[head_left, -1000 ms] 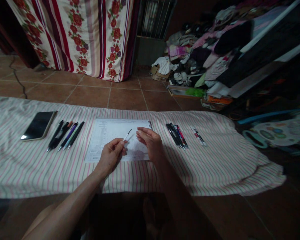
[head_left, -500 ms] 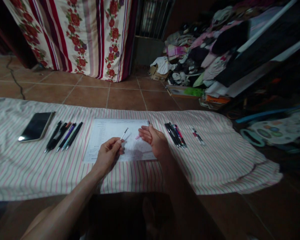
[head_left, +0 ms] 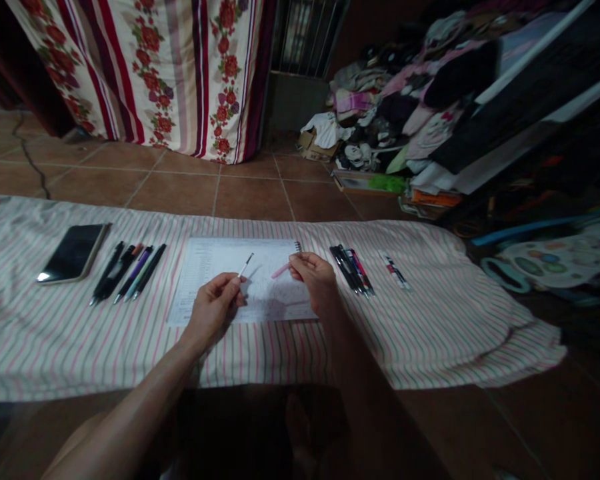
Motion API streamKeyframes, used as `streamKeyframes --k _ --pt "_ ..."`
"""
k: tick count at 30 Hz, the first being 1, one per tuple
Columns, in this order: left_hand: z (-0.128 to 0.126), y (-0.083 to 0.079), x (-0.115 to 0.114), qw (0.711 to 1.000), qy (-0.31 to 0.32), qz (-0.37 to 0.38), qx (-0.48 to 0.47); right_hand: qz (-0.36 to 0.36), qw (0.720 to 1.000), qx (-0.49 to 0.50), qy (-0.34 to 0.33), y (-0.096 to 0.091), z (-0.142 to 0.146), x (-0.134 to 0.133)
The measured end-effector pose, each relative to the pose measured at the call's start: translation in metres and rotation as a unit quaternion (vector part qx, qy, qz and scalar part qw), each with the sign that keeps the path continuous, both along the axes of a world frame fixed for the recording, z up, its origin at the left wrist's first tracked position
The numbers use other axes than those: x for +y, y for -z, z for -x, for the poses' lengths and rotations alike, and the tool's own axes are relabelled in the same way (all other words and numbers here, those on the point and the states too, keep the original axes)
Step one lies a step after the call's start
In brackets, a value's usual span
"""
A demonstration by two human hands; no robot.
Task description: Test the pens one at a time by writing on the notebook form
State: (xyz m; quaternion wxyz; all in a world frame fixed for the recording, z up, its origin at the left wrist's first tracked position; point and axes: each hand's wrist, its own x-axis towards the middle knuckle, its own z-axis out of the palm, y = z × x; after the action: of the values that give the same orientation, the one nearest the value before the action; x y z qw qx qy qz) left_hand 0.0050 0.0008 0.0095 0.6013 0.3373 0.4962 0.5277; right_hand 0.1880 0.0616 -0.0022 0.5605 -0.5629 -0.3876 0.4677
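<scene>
Between the thumb and fingers of my left hand [head_left: 217, 298] is a thin white pen part [head_left: 245, 265] with a dark end, tilted up and to the right. My right hand [head_left: 313, 272] pinches a slim pink pen barrel [head_left: 281, 271], which points left over the page. The two pieces are apart. Below both hands lies a spiral-bound notebook [head_left: 195, 267] with printed and handwritten marks; my hands and their shadows cover part of it.
A group of several pens [head_left: 129, 273] lies left of the notebook, beside a phone [head_left: 73, 253]. More pens [head_left: 351, 270] lie on the right, with a small red, white and black pen-like item [head_left: 396, 272] beyond. Everything rests on a striped cloth [head_left: 430, 333].
My right hand has gone from open, fingers stretched out, to pinching the pink pen barrel, and has shifted slightly right. My left hand moved a little left, still holding the white pen part.
</scene>
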Motion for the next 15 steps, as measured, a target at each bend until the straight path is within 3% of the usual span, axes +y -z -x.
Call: streamKeyframes --k 9,15 --pt "0.015 -0.003 0.005 0.996 -0.036 -0.035 0.070 -0.027 0.989 -0.144 -0.002 0.010 -0.017 0.006" --pt "0.020 -0.003 0.007 0.994 -0.035 -0.051 0.094 -0.057 0.960 -0.273 0.027 0.014 -0.034 0.011"
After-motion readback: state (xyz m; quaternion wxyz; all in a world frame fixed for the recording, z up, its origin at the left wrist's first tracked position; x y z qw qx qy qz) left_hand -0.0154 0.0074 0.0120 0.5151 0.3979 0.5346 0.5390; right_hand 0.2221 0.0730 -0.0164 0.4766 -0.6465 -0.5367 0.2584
